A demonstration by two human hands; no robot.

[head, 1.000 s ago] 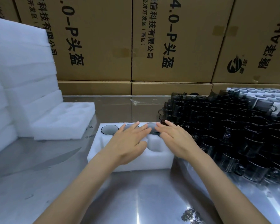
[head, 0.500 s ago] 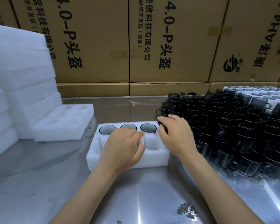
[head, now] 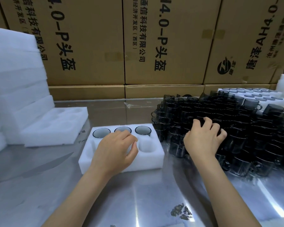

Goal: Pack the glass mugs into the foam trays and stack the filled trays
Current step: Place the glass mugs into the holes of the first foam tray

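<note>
A white foam tray (head: 156,158) sits on the metal table (head: 138,202) and serves as the reference point here. Its far row holds three dark glass mugs (head: 142,130), seated mouth-up in their pockets; the near row looks unfilled, though the left hand (head: 115,151) covers part of it. That hand rests on the tray with fingers loosely curled and nothing in them, probably to steady the light foam while more mugs go in. Just right of the tray stands a dense pile of loose mugs (head: 236,128), close enough to reach without stretching. The right hand (head: 203,138) is down on the pile with fingers bent over the rims, but whether it actually grips one cannot be told. Left of the tray lies a stack of spare foam (head: 20,89), with cardboard boxes (head: 162,38) behind.
</note>
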